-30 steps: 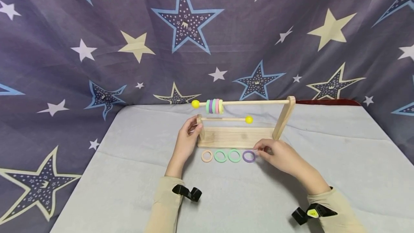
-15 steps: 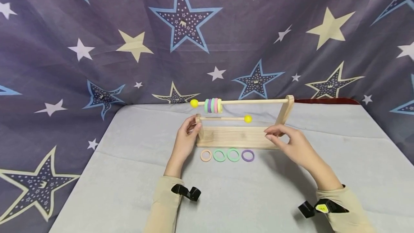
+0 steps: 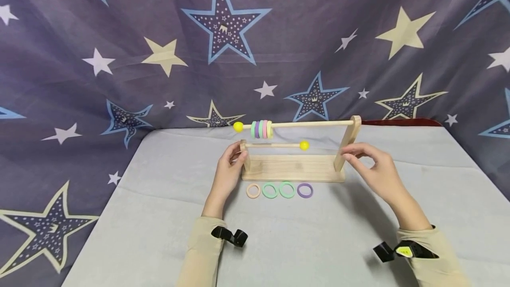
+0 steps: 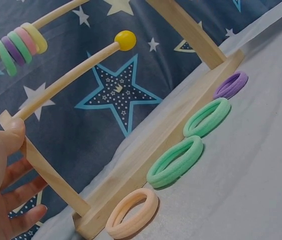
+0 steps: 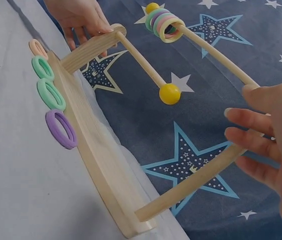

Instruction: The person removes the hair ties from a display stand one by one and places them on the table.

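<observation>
A wooden rack with a flat base (image 3: 292, 168) stands on the table. My left hand (image 3: 228, 172) grips its short left post (image 4: 55, 176), thumb against the post's top and fingers behind. My right hand (image 3: 376, 167) is beside the tall right post (image 3: 349, 138), fingers loosely bent and nothing held between them; the fingertips overlap the post in the head view. Several coloured hair ties (image 4: 21, 45) hang bunched on the upper rod (image 3: 312, 123), near its yellow ball end. In front of the base lie a peach hair tie (image 4: 147, 219), two green hair ties (image 4: 165, 179) and a purple hair tie (image 5: 51, 131).
The lower rod (image 3: 275, 145), tipped with a yellow ball (image 3: 304, 145), carries no hair tie. A light grey cloth (image 3: 303, 242) covers the table. Behind it hangs a dark star-patterned curtain (image 3: 247, 87). A dark red edge (image 3: 402, 122) shows at the back right.
My right hand has moved from beside the purple hair tie rightward and up to the tall post. My left hand stays on the short post; the hair ties have not moved.
</observation>
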Available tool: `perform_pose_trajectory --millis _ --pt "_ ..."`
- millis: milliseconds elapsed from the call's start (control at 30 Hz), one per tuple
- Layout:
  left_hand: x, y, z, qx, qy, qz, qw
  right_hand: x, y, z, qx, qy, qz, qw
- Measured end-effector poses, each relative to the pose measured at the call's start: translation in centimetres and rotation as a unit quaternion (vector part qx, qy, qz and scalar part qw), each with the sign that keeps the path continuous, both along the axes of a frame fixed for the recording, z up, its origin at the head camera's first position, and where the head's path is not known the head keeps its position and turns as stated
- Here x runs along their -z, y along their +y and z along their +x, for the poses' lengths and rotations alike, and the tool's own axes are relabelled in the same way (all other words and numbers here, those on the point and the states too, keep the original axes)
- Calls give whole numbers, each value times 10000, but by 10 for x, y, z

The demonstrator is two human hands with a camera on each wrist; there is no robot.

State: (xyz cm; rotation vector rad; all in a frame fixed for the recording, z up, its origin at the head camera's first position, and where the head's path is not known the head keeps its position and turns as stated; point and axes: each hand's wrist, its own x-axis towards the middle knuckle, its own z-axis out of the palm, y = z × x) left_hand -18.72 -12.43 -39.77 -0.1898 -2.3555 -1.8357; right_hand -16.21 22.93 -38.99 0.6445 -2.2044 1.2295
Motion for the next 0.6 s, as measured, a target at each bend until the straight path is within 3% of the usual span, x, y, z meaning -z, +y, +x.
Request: perform_pose_trajectory --millis 100,233,600 --pt "0 0 -1 3 -2 17 10000 2 2 -2 35 158 -225 9996" --pt "1 0 -1 -17 -21 1 10000 3 3 -1 114 71 -706 9974" --pt "-1 1 0 -60 -8 -43 10000 -2 8 -2 585 99 -1663 9843"
